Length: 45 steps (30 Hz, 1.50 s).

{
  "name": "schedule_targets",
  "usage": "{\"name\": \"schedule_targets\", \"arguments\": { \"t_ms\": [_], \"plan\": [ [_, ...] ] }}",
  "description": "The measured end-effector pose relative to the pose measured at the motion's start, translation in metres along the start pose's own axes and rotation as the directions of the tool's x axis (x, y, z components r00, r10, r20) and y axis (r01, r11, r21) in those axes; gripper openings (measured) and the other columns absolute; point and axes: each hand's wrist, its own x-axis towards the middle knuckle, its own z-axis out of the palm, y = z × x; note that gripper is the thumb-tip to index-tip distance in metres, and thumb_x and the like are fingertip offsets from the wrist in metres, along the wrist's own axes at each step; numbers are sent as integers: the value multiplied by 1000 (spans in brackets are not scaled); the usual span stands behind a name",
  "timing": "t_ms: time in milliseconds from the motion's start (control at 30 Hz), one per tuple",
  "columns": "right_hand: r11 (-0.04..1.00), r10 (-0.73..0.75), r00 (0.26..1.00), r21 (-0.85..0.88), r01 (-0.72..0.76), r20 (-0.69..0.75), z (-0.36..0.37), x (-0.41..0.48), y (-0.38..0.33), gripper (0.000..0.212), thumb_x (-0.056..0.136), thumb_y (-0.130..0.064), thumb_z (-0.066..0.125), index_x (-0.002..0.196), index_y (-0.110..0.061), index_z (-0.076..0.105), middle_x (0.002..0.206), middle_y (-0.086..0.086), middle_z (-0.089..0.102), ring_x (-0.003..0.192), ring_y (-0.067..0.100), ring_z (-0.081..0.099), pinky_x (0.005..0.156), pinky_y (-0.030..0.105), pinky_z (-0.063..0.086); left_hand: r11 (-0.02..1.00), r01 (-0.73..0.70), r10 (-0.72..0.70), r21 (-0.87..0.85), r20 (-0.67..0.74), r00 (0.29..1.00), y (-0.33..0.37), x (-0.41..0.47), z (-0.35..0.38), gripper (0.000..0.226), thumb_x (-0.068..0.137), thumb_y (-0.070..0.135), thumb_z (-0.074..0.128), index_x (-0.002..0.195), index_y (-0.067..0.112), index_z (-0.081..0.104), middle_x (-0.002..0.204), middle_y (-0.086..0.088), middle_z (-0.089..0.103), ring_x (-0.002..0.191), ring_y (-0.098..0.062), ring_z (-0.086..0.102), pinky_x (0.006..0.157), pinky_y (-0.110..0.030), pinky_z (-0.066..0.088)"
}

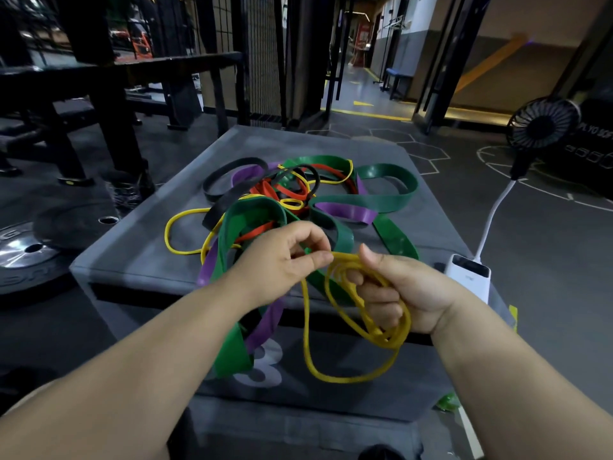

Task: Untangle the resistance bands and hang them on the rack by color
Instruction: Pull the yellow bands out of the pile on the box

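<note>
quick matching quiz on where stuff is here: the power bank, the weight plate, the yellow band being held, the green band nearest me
Things:
1 power bank
2 weight plate
3 coiled yellow band
4 nearest green band

Places:
a hanging over the front edge of the plyo box
b on the floor, left of the box
c gripped in the right hand
d at the right edge of the box top

Pairs: 1-d, 2-b, 3-c, 4-a

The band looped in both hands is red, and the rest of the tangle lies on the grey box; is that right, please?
No: the head view shows the band in the left hand and right hand is yellow, not red. The tangle lies on the grey box.
</note>
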Motion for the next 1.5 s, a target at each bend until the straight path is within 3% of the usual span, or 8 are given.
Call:
{"name": "schedule_targets", "arguments": {
  "t_ms": [200,400,600,700,933,1033,1200,1500],
  "plan": [
    [1000,-17,991,20,15,130,8,3,9,65,57,-57,86,88,-9,55,48,0,50,44,17,61,44,24,51,998,-55,54,-23,-55,997,2,-2,14,9,76,39,65,78,32,61,75,5,61,69,-13,58,68,-25,48],
    [995,-22,971,102,-2,238,1,4,12,42,71,-36,85,91,-12,56,51,-8,51,33,-2,42,37,14,38,998,-33,33,55,7,999,3,-3,5,6,91,21,64,85,21,62,80,9,60,74,3,54,70,-9,41],
    [960,-70,912,277,-50,405,-8,7,9,35,91,-49,61,87,-14,63,48,-12,34,34,1,34,41,13,41,998,67,-65,-7,188,980,-1,-5,5,40,91,51,47,103,15,61,68,21,56,63,7,50,61,-10,37],
    [902,-152,875,427,-68,460,-17,5,2,39,99,-45,48,90,-9,59,54,-8,36,40,5,35,45,17,40,997,75,-73,0,224,972,-6,-5,5,12,93,35,53,92,27,62,68,21,58,66,6,51,66,-14,42],
    [808,-356,880,577,121,314,-41,-12,-17,41,101,-42,42,84,-8,55,48,-7,29,36,6,26,47,23,35,978,179,-200,106,252,947,-20,-5,9,12,92,19,62,87,30,62,84,-4,63,77,-9,56,76,-27,48],
    [760,-419,878,617,201,230,-54,-19,-22,43,101,-43,42,80,-8,55,51,-4,38,40,10,37,46,23,37,969,195,-229,155,254,940,-22,-7,13,21,90,16,64,82,34,59,74,9,58,66,-3,51,68,-19,44],
    [690,-491,860,665,287,138,-72,-29,-27,44,101,-43,41,78,-7,54,52,-3,40,43,10,39,50,26,41,944,277,-317,176,264,911,-26,-9,18,19,89,15,64,83,32,59,79,2,63,73,-11,56,75,-33,50],
    [603,-520,851,672,429,-77,-85,-43,-29,41,98,-42,50,70,-13,53,43,-4,37,36,6,34,43,22,38,870,415,-390,-266,146,909,-15,-8,23,21,97,0,45,102,20,39,87,-9,48,59,-16,55,62,-31,53]
  ]
}}
